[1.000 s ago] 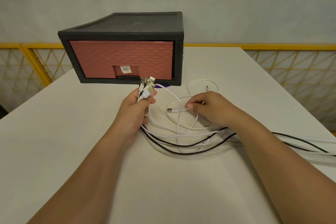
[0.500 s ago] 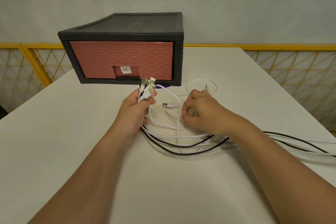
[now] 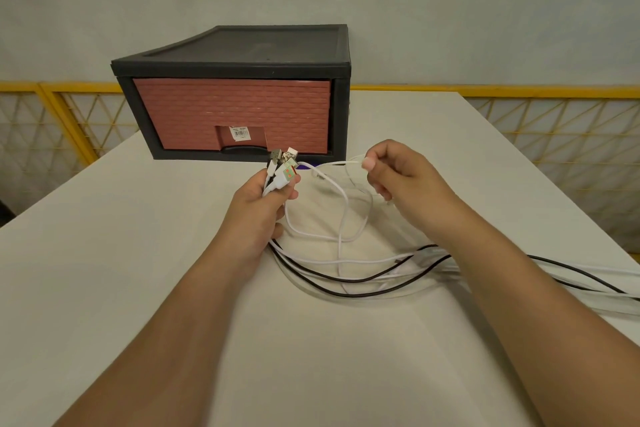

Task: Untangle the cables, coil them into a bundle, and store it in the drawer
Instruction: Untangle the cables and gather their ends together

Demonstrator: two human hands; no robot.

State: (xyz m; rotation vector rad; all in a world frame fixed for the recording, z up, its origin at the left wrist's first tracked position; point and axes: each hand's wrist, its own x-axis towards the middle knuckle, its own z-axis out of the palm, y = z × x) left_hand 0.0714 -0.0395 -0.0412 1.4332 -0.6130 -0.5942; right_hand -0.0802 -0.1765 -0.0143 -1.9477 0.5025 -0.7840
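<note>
Cables (image 3: 346, 276): light, limp, smooth-jacketed, with no shape held on their own. Slipping and re-tangling are judged likely if slack is let go. They are best taken by the stiff plug ends, or pinched on the cord just behind them.

Left grip (image 3: 259, 208) is clamped round a bunch of plug ends (image 3: 282, 165), at least 4 counted. The plugs are pointed up and away toward the drawer (image 3: 232, 114), which is closed. Cords, white and black, are trailed out of the underside of that grip, swept in a loose arc to its right, and run off the right edge of view. Their long axis is judged roughly left-to-right across the worktop (image 3: 138, 288), below both grips and nearer the person.

Right grip (image 3: 398, 177) is pinched, thumb against forefinger, on 1 thin white cable (image 3: 336, 164), held level with the left grip and just right of it. A slack loop of white cord is hung between and below the 2 grips, crossed over itself. Where the pinched cable ends cannot be told.
</note>
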